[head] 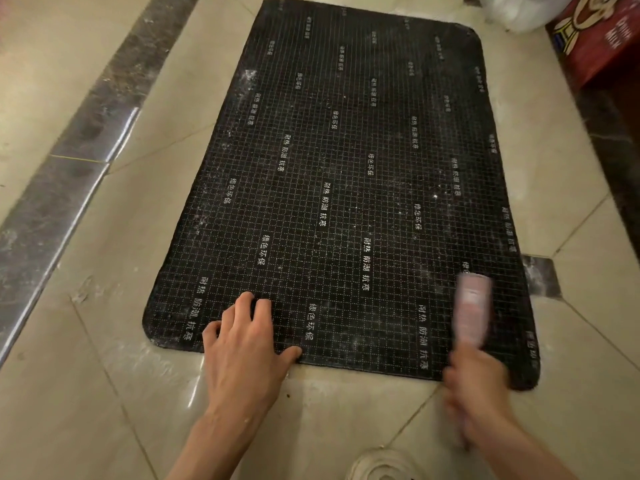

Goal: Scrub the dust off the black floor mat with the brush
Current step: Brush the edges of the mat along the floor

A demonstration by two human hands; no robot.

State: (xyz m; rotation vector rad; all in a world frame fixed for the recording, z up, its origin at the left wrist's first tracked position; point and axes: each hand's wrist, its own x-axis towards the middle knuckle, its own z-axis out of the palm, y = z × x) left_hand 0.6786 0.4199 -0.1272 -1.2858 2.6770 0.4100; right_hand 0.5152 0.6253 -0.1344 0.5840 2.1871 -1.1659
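right hand (476,386): blurred, curled round handle of pink brush (473,311); brush long axis pointing away, head over near right corner of black floor mat (346,185). left hand (244,344): fingers spread, pressed flat on near edge. mat lengthwise away on beige tiled floor (86,410), dusty.

Mat (346,188) flat on floor (86,393); left hand (242,355) on near edge, brush (472,313) right; box (588,36) behind.

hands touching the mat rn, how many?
1 for certain. The left hand presses flat on the black floor mat at its near edge; the right hand grips the brush over the near right corner.
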